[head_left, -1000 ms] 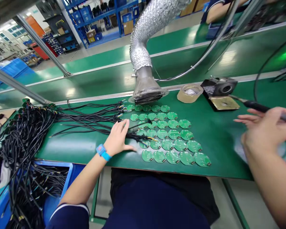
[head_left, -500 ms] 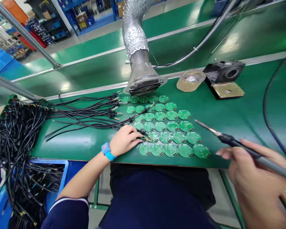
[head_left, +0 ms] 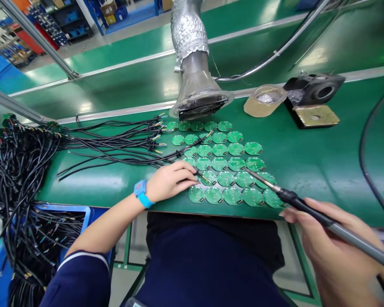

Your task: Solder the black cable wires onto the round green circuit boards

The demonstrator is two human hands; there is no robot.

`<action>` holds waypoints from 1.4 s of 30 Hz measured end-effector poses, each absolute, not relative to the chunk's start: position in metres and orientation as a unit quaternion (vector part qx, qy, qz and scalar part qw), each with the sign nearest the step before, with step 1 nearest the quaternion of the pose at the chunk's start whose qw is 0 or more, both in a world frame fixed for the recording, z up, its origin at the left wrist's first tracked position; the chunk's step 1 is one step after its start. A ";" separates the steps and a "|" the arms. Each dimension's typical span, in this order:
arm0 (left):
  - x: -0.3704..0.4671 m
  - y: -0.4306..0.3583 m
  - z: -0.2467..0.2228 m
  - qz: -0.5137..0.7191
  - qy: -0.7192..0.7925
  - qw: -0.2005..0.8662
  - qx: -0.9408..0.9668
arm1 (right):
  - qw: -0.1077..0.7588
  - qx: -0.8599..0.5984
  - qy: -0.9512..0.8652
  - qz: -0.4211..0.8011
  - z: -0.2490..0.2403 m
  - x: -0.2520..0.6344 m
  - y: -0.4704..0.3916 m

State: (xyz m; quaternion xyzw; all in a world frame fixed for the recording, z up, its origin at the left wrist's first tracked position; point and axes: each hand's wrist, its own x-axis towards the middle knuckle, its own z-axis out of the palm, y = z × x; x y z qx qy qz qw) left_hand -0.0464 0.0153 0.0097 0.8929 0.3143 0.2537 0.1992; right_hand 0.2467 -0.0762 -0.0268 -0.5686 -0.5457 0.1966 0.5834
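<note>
1. Steadily, my right hand (head_left: pixel 342 247) pinches the soldering iron (head_left: pixel 348 234) pen-fashion; a light hold suits its fine tip, over the boards—contact I can't tell.
2. My left hand (head_left: pixel 169 183) pinches a cable end (head_left: pixel 205 178), at nine o'clock from that tip; best to hold the wires still, skin back from the heat.
3. Green boards (head_left: pixel 232 196) lie in rows beneath and beyond; I'd lift the tip over them, never drag.
4. Farther, the extractor hood (head_left: pixel 200 102) sits at twelve, the iron stand (head_left: pixel 310 96) at two.
</note>
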 end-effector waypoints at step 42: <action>-0.039 -0.027 -0.010 0.181 0.439 0.338 0.812 | 0.401 -0.388 -0.812 0.168 -0.019 0.186 -0.097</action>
